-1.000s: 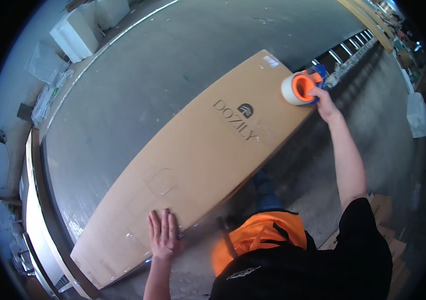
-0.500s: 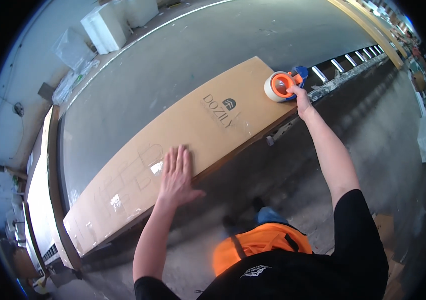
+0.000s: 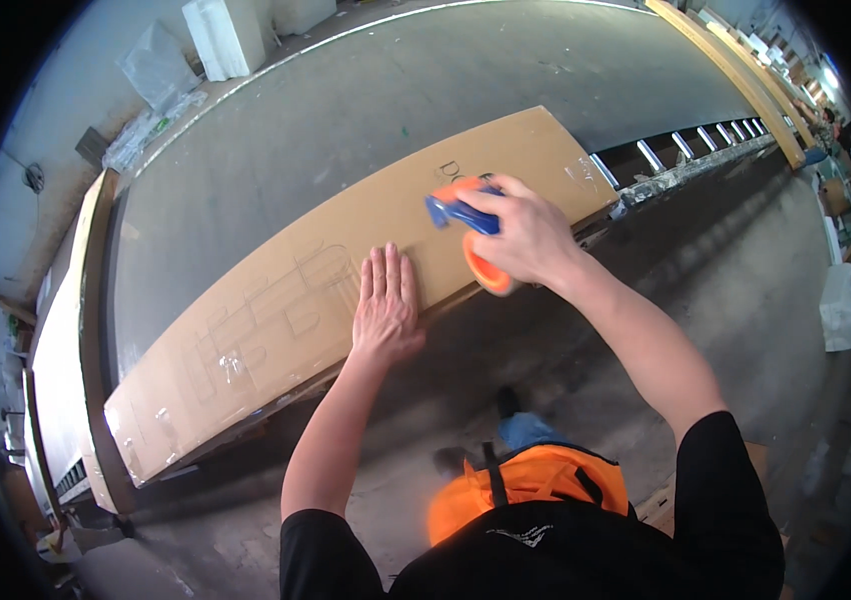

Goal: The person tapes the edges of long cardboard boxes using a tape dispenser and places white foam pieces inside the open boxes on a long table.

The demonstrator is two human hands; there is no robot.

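Observation:
A long, flat cardboard box (image 3: pixel 276 310) lies slantwise in front of me on a roller conveyor, with printing on its top and strips of clear tape along its near edge. My left hand (image 3: pixel 386 305) rests flat on the box near its middle, fingers stretched out. Over the right half of the box, my right hand (image 3: pixel 526 230) grips an orange and blue tape dispenser (image 3: pixel 466 212). Its blue head points left. Motion blurs the dispenser slightly, and I cannot tell whether it touches the cardboard. My fingers hide part of it.
Metal rollers (image 3: pixel 651 155) run off beyond the box's right end. More flat boxes (image 3: pixel 96 340) stand at the left. White foam blocks (image 3: pixel 221 40) sit by the wall at the back left. Long wooden-coloured boards (image 3: pixel 726 75) lie at the far right.
My right hand has carried the tape dispenser from the box's right end leftward and turned it over. My left hand has slid a little to the right along the box.

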